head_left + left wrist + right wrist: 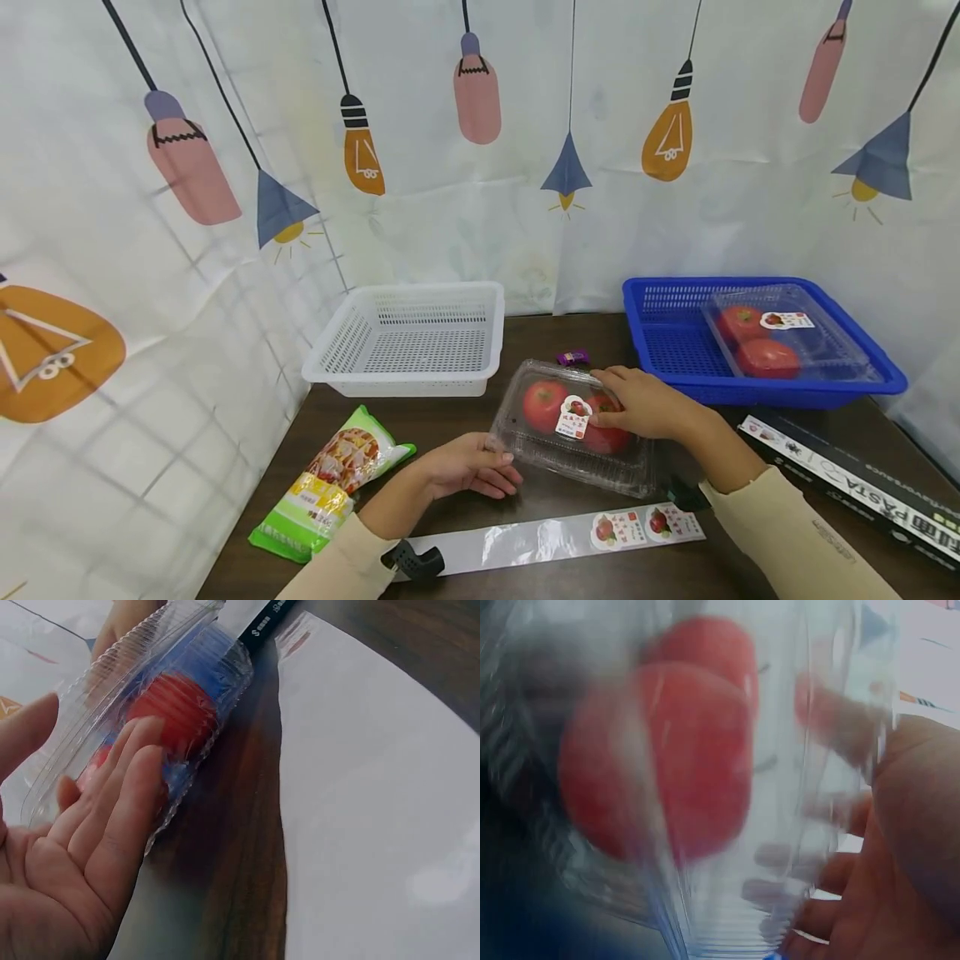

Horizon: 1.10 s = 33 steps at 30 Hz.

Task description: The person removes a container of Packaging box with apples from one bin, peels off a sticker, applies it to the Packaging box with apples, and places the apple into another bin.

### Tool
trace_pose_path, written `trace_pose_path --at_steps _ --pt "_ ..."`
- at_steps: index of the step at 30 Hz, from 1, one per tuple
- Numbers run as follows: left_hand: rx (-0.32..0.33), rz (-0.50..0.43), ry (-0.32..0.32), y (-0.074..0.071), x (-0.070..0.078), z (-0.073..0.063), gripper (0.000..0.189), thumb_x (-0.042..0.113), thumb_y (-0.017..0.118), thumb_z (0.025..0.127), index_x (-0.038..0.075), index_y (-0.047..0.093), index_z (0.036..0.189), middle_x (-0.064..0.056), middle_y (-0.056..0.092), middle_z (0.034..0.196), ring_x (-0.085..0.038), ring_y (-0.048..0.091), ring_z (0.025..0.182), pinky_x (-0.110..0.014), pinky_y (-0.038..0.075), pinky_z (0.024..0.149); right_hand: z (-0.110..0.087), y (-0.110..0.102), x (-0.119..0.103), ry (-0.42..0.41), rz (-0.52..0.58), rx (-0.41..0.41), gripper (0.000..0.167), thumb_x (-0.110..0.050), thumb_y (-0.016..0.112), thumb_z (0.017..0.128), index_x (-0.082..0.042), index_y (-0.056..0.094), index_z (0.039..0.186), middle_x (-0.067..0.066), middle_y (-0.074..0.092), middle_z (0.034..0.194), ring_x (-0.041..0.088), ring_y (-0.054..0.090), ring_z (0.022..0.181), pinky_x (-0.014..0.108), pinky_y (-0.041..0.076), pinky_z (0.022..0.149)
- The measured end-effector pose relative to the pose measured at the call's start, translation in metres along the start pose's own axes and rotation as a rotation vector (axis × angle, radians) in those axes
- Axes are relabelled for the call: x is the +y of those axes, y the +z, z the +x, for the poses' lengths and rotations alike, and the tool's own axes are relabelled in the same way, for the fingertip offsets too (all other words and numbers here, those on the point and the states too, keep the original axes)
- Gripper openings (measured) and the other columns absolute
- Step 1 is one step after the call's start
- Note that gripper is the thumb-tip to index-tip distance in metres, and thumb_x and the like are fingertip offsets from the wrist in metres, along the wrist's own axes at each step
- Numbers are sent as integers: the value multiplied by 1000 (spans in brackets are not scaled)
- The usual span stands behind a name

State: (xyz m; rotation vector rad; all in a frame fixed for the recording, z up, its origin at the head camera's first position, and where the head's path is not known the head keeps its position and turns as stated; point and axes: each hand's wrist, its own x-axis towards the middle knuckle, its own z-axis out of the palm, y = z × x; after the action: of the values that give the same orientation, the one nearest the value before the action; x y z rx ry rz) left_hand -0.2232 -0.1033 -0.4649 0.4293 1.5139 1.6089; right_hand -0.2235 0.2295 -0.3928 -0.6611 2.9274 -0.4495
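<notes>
A clear plastic box [555, 457] with two red tomatoes [545, 405] inside is held tilted above the table. On its lid is a white label [573, 418] with a fruit picture. My right hand [647, 406] grips the box at its right side, thumb on the lid near the label and fingers around the far edge. In the right wrist view the tomatoes [660, 765] show blurred through the plastic. My left hand [468, 468] is at the box's lower left corner, its fingers extended; whether they touch it I cannot tell. Below lies a backing strip [532, 543] with two labels at its right end.
A white basket [408, 387] stands back left. The blue basket [652, 387] at back right contains another labelled box [825, 350] of tomatoes. A green food bag [281, 533] lies left, a small purple packet [573, 357] behind the box, and a long black pasta box [855, 483] right.
</notes>
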Motion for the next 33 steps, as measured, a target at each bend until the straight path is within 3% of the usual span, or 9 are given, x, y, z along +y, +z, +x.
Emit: trace_pose_path --at_steps 4,9,15,20,26,30,33 --pt "102 -74 42 -3 4 3 13 19 62 96 8 54 98 -21 67 109 -28 69 92 -42 55 81 -12 0 -3 33 -2 -1 85 -63 57 88 -4 39 147 22 47 139 44 45 126 63 35 99" --pt "199 -124 83 0 8 6 22 23 62 96 5 52 106 -22 63 117 -27 69 93 -41 55 82 -24 2 -2 56 34 10 83 -62 58 88 -4 41 146 21 48 137 42 45 125 62 38 97" --pt "274 -150 131 7 13 12 52 23 64 94 -1 38 133 -20 56 124 -33 64 104 -45 52 87 -35 4 0 75 47 26 83 -59 61 88 -5 40 147 18 49 134 39 49 121 60 41 96" --pt "299 -137 132 14 13 20 77 25 65 93 10 18 153 -23 45 137 -44 54 117 -54 48 90 -42 3 -4 77 56 17 82 -59 59 89 -5 39 148 15 51 131 33 56 113 57 44 94" --pt "291 -102 102 27 16 32 94 37 65 93 31 -4 156 -24 38 143 -42 56 114 -57 47 89 -50 0 -6 71 64 -2 79 -61 57 90 -7 44 145 18 53 131 37 55 114 60 43 93" --pt "313 -93 97 35 22 38 96 41 65 92 35 -8 154 -23 49 134 -40 62 107 -56 51 83 -50 0 -6 51 74 -27 76 -60 57 90 -8 46 144 19 54 131 39 52 119 61 40 95" --pt "368 -95 93 38 23 43 94 37 66 91 33 -2 154 -21 54 126 -36 66 97 -53 54 77 -50 -2 -4 38 104 -46 74 -59 57 91 -8 46 144 15 58 127 34 56 114 56 44 93"
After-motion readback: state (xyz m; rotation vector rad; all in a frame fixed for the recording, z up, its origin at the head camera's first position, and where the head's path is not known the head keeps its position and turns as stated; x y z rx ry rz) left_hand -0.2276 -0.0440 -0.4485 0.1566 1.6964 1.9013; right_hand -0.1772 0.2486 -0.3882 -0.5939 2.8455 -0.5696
